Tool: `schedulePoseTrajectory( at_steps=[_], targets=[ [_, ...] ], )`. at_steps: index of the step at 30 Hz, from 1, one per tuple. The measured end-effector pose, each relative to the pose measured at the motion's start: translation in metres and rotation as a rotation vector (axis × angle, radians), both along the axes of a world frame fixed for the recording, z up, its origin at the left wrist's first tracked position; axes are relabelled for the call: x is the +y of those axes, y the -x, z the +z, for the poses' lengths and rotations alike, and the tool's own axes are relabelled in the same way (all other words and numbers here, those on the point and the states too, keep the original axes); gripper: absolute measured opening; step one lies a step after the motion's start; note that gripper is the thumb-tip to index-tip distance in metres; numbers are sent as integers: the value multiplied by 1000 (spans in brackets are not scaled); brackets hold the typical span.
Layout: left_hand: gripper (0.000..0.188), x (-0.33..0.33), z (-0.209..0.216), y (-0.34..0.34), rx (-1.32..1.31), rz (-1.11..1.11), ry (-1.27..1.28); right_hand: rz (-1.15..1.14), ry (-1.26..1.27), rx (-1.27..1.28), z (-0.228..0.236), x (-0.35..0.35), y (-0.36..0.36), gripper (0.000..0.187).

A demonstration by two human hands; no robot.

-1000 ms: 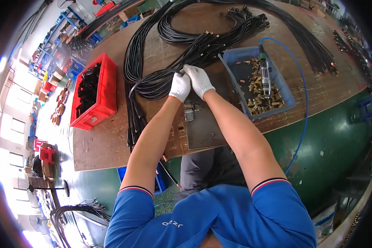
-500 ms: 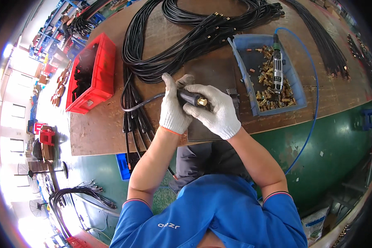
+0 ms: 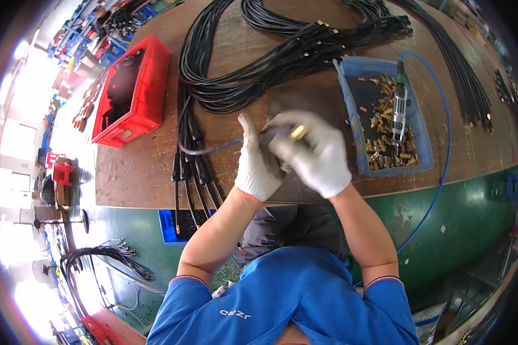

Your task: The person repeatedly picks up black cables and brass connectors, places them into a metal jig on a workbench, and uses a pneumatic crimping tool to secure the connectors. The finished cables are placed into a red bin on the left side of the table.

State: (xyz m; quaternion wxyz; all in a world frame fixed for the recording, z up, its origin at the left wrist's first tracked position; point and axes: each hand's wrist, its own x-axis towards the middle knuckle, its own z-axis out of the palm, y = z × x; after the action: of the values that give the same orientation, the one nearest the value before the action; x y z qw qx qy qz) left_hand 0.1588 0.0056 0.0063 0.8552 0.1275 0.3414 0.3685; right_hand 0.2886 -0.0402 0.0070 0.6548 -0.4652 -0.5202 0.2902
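Observation:
Both my hands wear white knitted gloves and meet over the near middle of the table. A black cable (image 3: 216,148) comes from the left and passes into my left hand (image 3: 255,167), which is closed round it with the thumb pointing up. My right hand (image 3: 316,155), smeared by motion, is closed on the cable's end. A brass fitting (image 3: 299,133) sticks out there by the fingers. The black sleeve behind the fitting is mostly hidden by the gloves. Under my hands lies a dark mat (image 3: 305,99) on the brown table (image 3: 132,187).
A blue tray (image 3: 360,141) at right holds brass fittings (image 3: 380,118) and a metal power tool (image 3: 399,112) with a blue hose (image 3: 445,132). At left stands a red bin (image 3: 149,95) with black parts. Black cable bundles (image 3: 198,69) lie across the back; several cables (image 3: 195,167) hang over the near edge.
My hands have shifted slightly right with the cable. The right hand has turned, and the brass fitting has swung up and to the right. The whole view has also shifted a little.

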Motion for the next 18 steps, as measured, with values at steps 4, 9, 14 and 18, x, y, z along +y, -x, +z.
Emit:
schedulePoseTrajectory(
  at_steps=[4,9,14,18],
  targets=[
    [93,-7,-13,39,69,-46,-391,-103,-206,781,17,56,-42,54],
    [69,6,-1,131,388,370,-675,240,187,563,16,7,3,27],
    [46,8,-1,205,742,615,-782,709,414,-545,-29,-52,73,26],
    [37,-11,-10,211,996,578,-789,598,573,-914,-63,-72,124,53]
  ],
)
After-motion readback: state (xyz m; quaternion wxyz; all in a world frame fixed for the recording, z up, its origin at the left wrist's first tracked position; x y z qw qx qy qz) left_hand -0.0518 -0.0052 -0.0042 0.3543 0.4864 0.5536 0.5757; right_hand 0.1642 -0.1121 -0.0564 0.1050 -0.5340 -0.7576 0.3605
